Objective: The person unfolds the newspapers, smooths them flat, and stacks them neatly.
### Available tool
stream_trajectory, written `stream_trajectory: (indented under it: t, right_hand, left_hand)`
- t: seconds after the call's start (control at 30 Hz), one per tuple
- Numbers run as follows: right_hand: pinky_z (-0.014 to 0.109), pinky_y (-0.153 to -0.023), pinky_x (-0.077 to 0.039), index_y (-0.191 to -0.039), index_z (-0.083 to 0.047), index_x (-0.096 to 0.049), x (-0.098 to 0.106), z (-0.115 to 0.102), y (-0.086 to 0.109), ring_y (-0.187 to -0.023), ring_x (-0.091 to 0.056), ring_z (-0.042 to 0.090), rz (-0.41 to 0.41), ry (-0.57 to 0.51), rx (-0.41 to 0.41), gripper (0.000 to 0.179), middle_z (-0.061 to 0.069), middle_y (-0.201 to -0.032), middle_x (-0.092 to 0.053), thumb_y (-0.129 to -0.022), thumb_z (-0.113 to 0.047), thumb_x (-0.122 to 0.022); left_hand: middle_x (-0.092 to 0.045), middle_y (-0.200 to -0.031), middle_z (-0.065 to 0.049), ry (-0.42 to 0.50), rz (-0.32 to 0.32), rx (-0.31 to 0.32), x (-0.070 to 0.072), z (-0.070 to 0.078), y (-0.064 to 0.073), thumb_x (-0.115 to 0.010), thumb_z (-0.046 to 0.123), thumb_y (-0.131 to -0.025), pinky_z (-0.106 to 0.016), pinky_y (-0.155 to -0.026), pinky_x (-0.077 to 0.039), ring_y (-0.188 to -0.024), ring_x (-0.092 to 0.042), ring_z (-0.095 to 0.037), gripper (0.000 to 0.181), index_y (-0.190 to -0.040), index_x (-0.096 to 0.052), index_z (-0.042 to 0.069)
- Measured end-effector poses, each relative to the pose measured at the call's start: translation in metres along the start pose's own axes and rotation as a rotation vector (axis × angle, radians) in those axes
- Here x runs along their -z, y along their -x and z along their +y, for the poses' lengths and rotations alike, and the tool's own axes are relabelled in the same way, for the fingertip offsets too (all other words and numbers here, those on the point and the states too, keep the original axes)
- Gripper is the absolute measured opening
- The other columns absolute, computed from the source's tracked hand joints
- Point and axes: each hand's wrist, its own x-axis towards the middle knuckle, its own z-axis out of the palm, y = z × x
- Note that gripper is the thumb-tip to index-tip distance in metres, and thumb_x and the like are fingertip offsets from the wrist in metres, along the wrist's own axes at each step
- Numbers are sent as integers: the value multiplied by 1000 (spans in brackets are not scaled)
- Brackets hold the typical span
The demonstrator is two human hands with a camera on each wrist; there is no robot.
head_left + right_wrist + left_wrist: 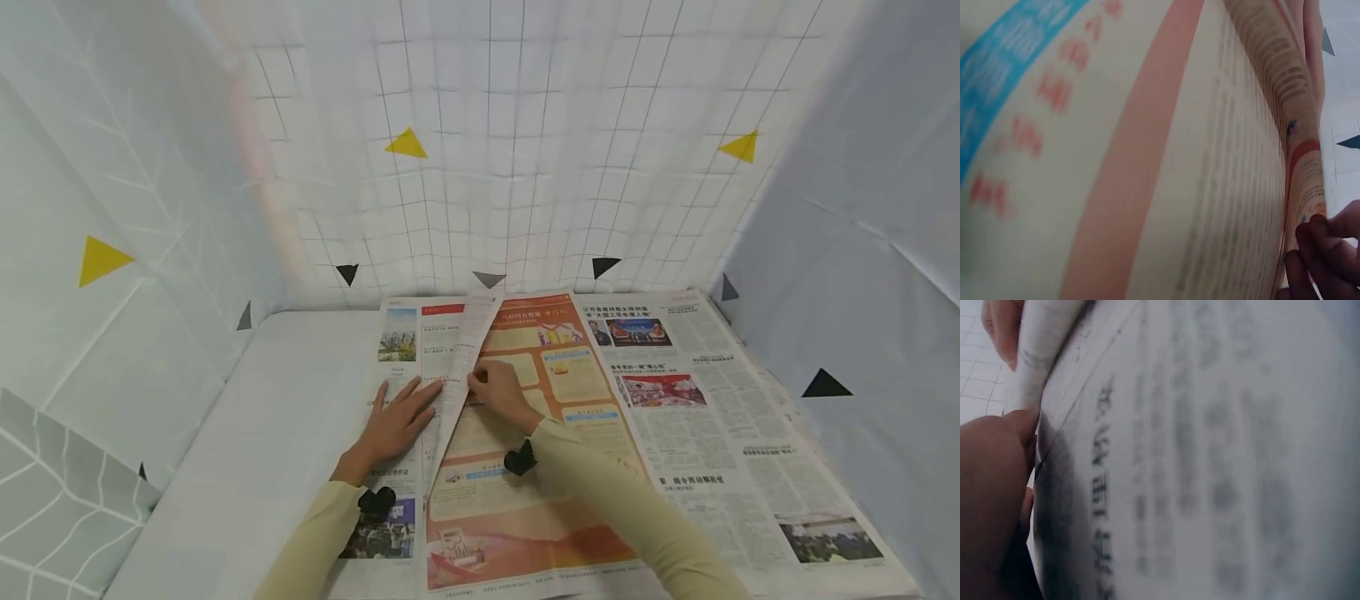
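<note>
A newspaper (525,500) lies spread out, with a narrow strip of one page (456,392) lifted and folded over along its middle. My left hand (396,423) rests flat on the left-hand page, fingers spread, their tips touching the strip's left side. On the other side of the strip, my right hand (504,393) pinches its edge between thumb and curled fingers. The right wrist view shows that pinching hand (1329,250) beside the curved page (1300,162). In the left wrist view, the left hand (991,481) lies against the blurred printed sheet (1210,456).
Another newspaper page (720,450) with photographs extends to the right. White tabletop (277,433) borders the paper on the left. Behind stands a white gridded curtain (510,192) with yellow and dark triangles, and pale sheets (862,275) hang at the sides.
</note>
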Motion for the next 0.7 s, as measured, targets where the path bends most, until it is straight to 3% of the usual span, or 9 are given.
stream_trajectory:
  t: [0.2,0.43,0.7]
  right_hand:
    - [32,-78,-57,-99,-12,-75,15,17,1,-87,-72,17,33,-88,-25,16,4,-94,-76,-102,-18,-60]
    - [36,-84,-59,-99,-9,-75,38,42,5,-91,-73,23,90,-136,4,18,9,-98,-77,-102,-17,-59]
    - [37,-85,-58,-95,-10,-70,82,78,12,-91,-72,23,45,-105,12,18,10,-98,-75,-104,-19,-57]
  left_hand:
    - [-38,-167,1,-26,-22,12,3,-2,1,-44,44,-109,-71,-125,1,-160,-27,-30,55,-161,-36,29]
    - [-46,-163,-6,-4,55,10,6,-10,6,-47,40,-108,-75,-121,-3,-156,-32,-37,52,-159,-42,25]
    - [-43,-164,-7,-4,28,53,8,-17,10,-43,41,-110,-75,-120,0,-158,-28,-39,53,-160,-39,24]
